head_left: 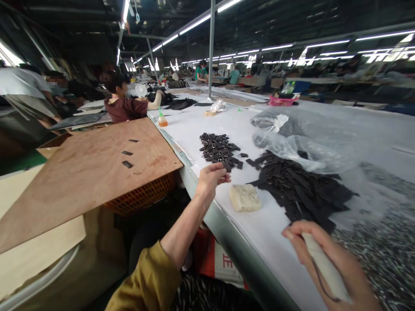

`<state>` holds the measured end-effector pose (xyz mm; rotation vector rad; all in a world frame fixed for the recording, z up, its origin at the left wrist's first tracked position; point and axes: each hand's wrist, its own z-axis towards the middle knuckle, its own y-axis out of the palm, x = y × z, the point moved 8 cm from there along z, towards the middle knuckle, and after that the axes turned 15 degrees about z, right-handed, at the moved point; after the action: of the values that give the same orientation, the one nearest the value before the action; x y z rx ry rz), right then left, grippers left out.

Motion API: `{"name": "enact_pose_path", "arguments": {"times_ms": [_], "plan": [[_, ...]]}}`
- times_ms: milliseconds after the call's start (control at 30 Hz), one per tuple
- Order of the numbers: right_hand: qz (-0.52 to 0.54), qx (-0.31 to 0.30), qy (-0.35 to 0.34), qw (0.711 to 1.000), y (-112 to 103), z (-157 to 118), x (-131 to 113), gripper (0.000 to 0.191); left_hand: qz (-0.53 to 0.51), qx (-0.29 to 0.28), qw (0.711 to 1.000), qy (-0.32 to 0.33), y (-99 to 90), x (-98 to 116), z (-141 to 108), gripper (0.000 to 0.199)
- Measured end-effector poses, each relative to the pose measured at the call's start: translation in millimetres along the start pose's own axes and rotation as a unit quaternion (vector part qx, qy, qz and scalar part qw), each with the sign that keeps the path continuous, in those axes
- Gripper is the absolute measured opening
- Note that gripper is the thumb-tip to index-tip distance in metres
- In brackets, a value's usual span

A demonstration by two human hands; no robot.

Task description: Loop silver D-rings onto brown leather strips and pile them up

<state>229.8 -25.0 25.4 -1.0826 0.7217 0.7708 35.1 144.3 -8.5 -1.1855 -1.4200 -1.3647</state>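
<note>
My left hand (212, 178) is closed in a pinch at the near edge of a heap of small folded black tabs (218, 147) with metal rings. A black tab (227, 166) shows at its fingertips. In my right hand (327, 263), lower right, is a tool with a pale wrapped handle (326, 268); its working end is hard to make out. Between the hands sits a cream-coloured block (244, 198) with a pitted top. Flat black strips (301, 190) lie in a large pile just beyond my right hand.
Clear plastic bags (304, 134) lie behind the strips, and many small metal pieces (382, 242) spread at right. A bottle of orange liquid (162, 119) stands near the table edge. Left is a brown board (97, 160) over an orange crate (142, 194). Co-workers (125, 101) are beyond.
</note>
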Motion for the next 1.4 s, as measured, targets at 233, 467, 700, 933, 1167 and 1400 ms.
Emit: {"name": "enact_pose_path", "arguments": {"times_ms": [233,467,700,933,1167,1400], "plan": [[0.036,0.025,0.000,0.999,-6,1,6,0.020,0.058,-0.011,0.995,0.083,24.6,9,-16,0.037],[0.032,0.162,-0.024,0.986,-32,-5,5,0.018,0.497,-0.214,0.802,0.253,124.1,-40,-116,0.023],[0.037,0.184,-0.041,0.981,-45,-12,3,0.017,0.679,-0.234,0.602,0.349,163.2,-74,-126,0.024],[0.017,0.173,-0.015,0.985,-50,-17,17,0.021,0.678,-0.256,0.590,0.357,160.3,-74,-124,0.026],[-0.013,0.147,0.012,0.989,-48,-17,28,0.024,0.661,-0.330,0.574,0.354,160.0,-73,-125,0.022],[-0.006,0.150,0.016,0.989,-46,-16,36,0.026,0.608,-0.319,0.618,0.383,144.8,-67,-129,0.031]]}}
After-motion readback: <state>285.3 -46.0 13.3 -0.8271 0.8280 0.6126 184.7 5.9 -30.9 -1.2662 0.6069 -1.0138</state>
